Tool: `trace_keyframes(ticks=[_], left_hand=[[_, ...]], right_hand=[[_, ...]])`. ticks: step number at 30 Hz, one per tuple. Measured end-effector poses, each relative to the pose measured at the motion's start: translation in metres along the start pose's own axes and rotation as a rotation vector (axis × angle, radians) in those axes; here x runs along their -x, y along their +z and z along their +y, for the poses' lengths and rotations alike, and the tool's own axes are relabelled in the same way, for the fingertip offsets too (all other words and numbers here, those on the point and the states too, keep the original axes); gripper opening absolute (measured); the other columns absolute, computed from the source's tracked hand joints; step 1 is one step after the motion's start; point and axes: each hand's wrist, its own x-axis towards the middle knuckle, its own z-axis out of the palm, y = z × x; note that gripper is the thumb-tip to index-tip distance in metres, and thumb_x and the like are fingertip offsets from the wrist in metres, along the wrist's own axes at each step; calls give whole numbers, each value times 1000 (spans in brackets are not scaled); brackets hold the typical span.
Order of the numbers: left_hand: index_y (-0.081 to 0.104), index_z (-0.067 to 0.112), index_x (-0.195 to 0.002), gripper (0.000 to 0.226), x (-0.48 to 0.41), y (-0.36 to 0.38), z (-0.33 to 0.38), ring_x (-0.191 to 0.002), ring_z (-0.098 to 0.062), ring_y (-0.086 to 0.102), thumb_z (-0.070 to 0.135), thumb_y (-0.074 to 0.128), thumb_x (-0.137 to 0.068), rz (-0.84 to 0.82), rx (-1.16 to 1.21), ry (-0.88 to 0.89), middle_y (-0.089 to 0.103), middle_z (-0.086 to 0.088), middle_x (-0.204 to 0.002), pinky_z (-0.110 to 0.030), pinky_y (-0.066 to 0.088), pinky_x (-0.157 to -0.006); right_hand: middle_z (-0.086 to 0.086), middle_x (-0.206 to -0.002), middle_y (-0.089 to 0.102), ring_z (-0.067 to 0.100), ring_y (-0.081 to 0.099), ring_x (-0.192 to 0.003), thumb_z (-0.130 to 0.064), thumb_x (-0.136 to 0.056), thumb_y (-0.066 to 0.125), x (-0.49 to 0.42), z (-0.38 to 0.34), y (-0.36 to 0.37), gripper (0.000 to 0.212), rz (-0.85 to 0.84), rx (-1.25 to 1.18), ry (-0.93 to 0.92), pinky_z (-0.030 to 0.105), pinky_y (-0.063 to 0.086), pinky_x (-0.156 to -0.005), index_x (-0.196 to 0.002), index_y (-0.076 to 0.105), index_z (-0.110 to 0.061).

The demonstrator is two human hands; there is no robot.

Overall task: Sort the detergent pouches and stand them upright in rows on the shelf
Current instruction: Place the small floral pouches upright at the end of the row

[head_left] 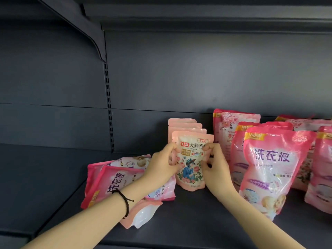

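A small pale-pink pouch (191,168) with a flower print stands upright on the dark shelf (197,221), held at both side edges by a person; the left grip (161,166) pinches its left edge, and the right grip (214,164) holds its right edge, fingers curled against it; the pouch fronts a row (185,125) of three like ones, standing one behind another toward the back panel (197,69); just to the right, big pouches (269,168) in brighter pink stand upright in rows, the nearest bearing purple characters and a yellow "NEW" tag; to the left, partly under the left forearm, flat pouches (111,180) of the same bright pink lie overlapping on the shelf; nearer the shelf's front edge, a tipped pouch (142,214) of the small kind lies with its white base toward the camera, touching the flat pouches; a black cord bracelet (125,202) circles the left wrist; a slotted upright (108,108) runs up the back panel, left of the row.
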Motion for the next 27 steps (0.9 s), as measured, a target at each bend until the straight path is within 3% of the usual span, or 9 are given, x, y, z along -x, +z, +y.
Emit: trace_keyframes(ticks=[4,10,12,14,17,19,22,25,27], left_hand=[[47,33,-96,33,5,-3,-1,-74,8,64,13,71,-85,27,-29,1,59,19,-88,-8,48,-53],[46,33,-94,31,17,-5,1,-70,8,60,13,69,-86,39,-77,-2,58,21,-86,-5,42,-46],[47,32,-96,29,18,-9,2,-66,8,62,14,68,-87,27,-76,-7,58,20,-87,-6,41,-43],[49,31,-99,28,18,-13,4,-73,5,66,14,68,-87,3,-62,-11,61,19,-94,-12,48,-47],[58,31,-100,24,18,-30,8,-103,-6,63,13,68,-86,-19,-115,-27,64,14,-113,-28,57,-81],[61,33,-93,16,20,-50,8,-102,-5,61,22,69,-85,-29,-249,-28,64,14,-110,-32,53,-87],[60,35,-88,4,30,-86,5,-94,-5,58,33,63,-88,-85,-496,-57,62,15,-102,-35,52,-81],[56,39,-90,1,44,-117,-3,-90,-6,54,40,57,-90,-167,-775,-43,57,16,-100,-29,45,-69],[56,38,-92,4,55,-132,-9,-88,-5,51,42,55,-91,-202,-895,-22,55,16,-95,-27,39,-66]], right_hand=[[3,-100,53,23,57,-99,14,-86,47,2,-1,2,36,-24,-12,7,45,54,-82,-98,43,-20],[2,-103,54,21,57,-100,13,-86,47,4,-2,5,35,-68,-16,28,46,55,-82,-99,42,-19],[2,-106,52,21,56,-102,13,-87,47,4,-3,6,35,-74,6,12,35,57,-79,-100,43,-19],[1,-115,45,19,52,-108,13,-87,50,4,-6,4,35,-54,45,-12,12,51,-74,-103,45,-18],[9,-127,36,20,40,-119,13,-81,58,6,-17,-4,33,40,204,-170,-2,31,-87,-105,50,-8],[13,-133,34,25,33,-126,12,-76,61,9,-30,-9,38,69,316,-323,13,29,-97,-107,53,-7],[13,-126,44,30,44,-114,7,-76,64,10,-56,-14,30,-10,425,-562,33,44,-85,-101,59,-7],[5,-119,49,24,54,-100,-5,-84,62,6,-79,-8,26,-284,515,-706,38,53,-68,-109,62,-13],[0,-124,47,19,53,-105,-17,-91,58,2,-87,4,30,-462,608,-800,34,51,-75,-120,59,-21]])
